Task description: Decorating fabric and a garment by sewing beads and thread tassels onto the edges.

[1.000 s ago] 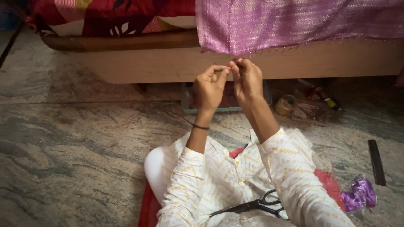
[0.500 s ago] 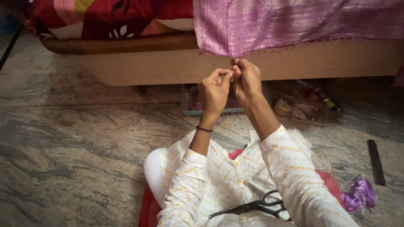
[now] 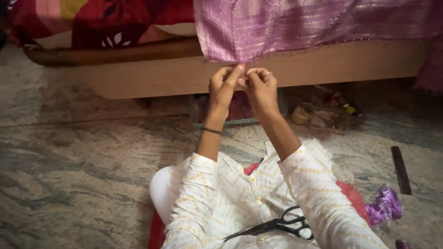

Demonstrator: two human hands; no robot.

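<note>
Both hands raised together: left hand (image 3: 223, 87) and right hand (image 3: 260, 86) pinch lower hem of purple fabric (image 3: 314, 25) hanging off bed (image 3: 152, 76). Black scissors (image 3: 277, 226) on lap.

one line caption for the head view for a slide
Both hands, left hand and right hand, pinch the purple fabric edge.
</note>
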